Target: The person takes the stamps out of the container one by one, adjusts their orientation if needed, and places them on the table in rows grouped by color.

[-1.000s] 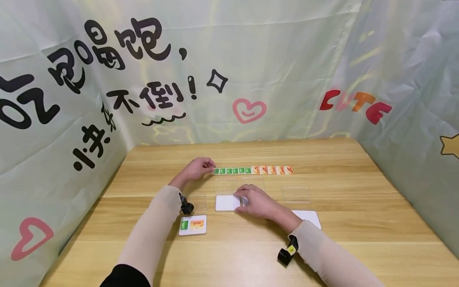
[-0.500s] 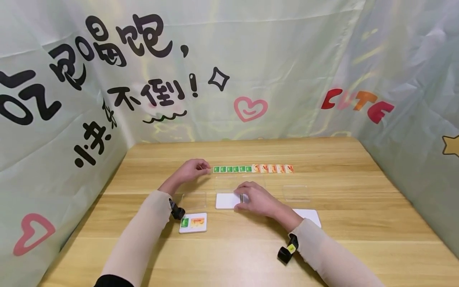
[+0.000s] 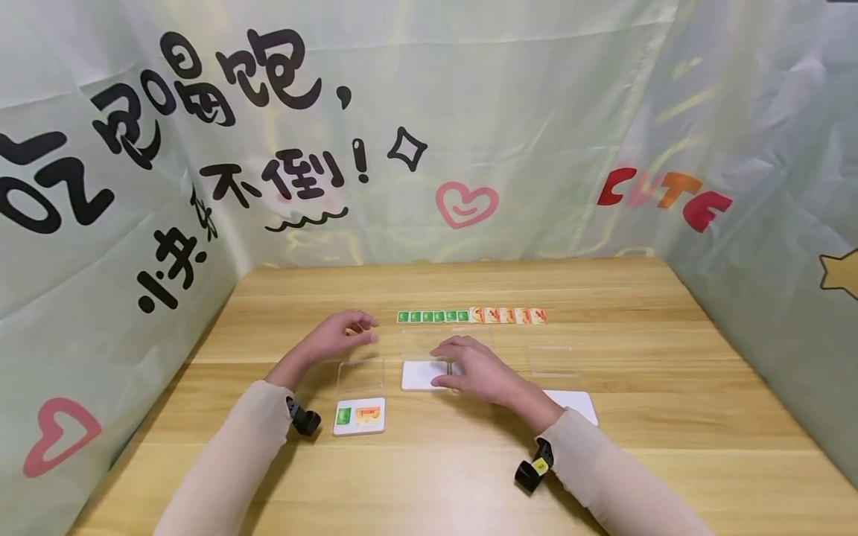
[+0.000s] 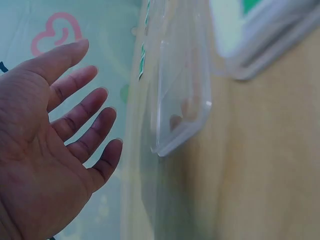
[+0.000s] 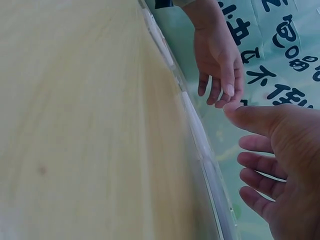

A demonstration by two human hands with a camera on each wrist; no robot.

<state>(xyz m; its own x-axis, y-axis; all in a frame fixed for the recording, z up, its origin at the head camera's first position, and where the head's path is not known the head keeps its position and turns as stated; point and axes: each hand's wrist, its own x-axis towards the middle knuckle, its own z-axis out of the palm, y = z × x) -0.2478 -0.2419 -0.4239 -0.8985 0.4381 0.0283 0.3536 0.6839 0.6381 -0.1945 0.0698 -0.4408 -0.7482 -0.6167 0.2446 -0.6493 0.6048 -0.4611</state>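
Note:
In the head view my left hand (image 3: 338, 333) hovers above the table, its fingers loosely bent around nothing. Close below it lies a clear plastic lid (image 3: 360, 377); the left wrist view shows this lid (image 4: 182, 90) to the right of the spread fingers. My right hand (image 3: 479, 370) is over a white flat case (image 3: 424, 376) and hides its right part. Thumb and fingers stand apart, and the right wrist view shows nothing between them. Behind both hands runs a row of small green cards (image 3: 433, 317) and orange cards (image 3: 507, 316).
Front left, a white case (image 3: 359, 427) holds a green and an orange card. Another white flat piece (image 3: 574, 406) sits partly behind the right forearm. Further clear lids lie behind the middle case and at the right (image 3: 553, 362). Printed cloth walls (image 3: 536, 112) surround the wooden table (image 3: 670, 417).
My left hand has drawn back leftward and toward me from the left end of the green cards, its fingers loosening. The right hand stays over the middle case.

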